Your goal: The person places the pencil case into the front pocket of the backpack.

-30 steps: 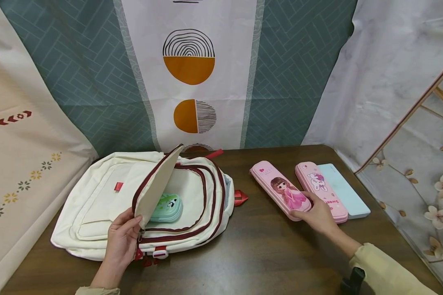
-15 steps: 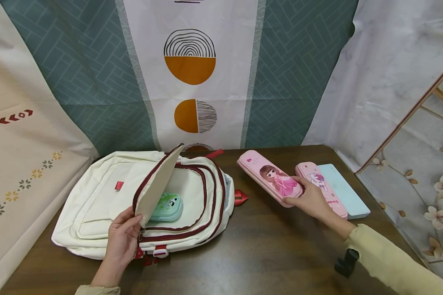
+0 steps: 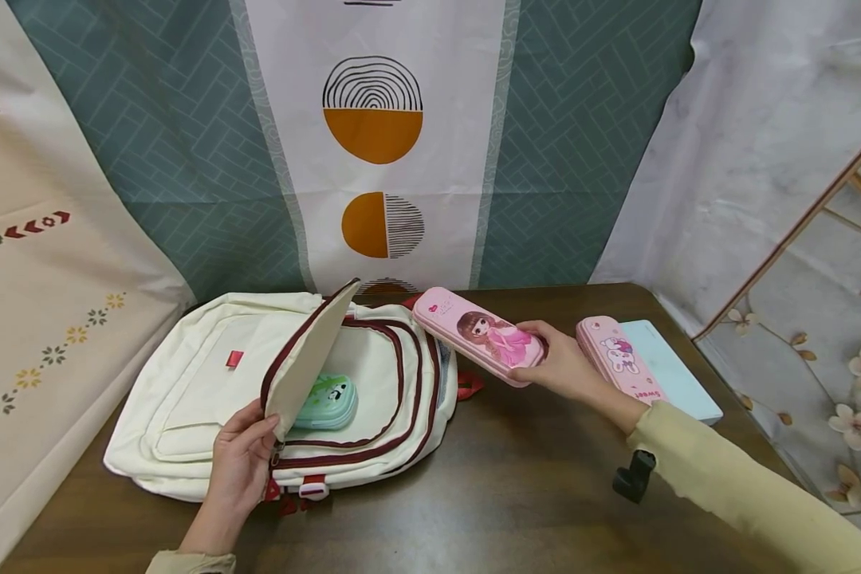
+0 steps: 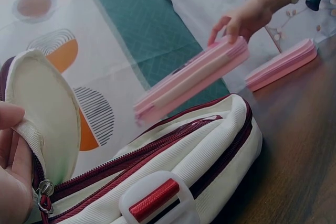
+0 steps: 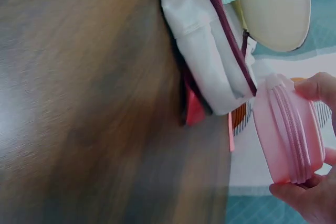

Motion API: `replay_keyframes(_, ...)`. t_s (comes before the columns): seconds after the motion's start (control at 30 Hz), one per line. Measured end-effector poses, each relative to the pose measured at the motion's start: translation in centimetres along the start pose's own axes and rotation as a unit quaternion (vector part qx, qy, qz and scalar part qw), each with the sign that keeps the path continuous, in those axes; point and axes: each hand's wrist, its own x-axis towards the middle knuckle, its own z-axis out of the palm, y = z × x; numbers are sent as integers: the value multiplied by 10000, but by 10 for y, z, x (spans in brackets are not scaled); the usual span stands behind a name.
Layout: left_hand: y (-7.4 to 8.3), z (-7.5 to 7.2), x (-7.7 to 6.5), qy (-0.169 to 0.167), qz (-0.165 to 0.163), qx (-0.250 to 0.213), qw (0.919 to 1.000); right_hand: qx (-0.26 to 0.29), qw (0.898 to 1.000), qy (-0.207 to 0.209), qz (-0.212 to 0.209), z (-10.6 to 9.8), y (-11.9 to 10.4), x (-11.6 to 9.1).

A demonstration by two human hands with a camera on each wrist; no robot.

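Left hand (image 3: 240, 458): flap (image 3: 312, 355) of backpack (image 3: 179, 399) pinched, held raised | right hand (image 3: 556, 363): pink doll-print case (image 3: 466, 328) gripped at one end, held above tabletop (image 3: 473, 502) near backpack | green panda case (image 3: 330, 405): partly covered by flap, in opened pocket (image 3: 373, 359)

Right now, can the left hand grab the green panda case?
Probably not without letting go: the left hand pinches the bag flap, which hides part of the green panda case in the head view.
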Motion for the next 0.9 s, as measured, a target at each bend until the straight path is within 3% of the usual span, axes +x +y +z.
replay_keyframes(0.4, -1, 1, 0, -13, 80, 88, 9999, 254, 9971, -536, -470, 28, -24, 26)
replay_keyframes(0.9, 1, 0, 0, -73, 48, 42, 10000, 331, 9848, -1418, -948, 67, -48, 61)
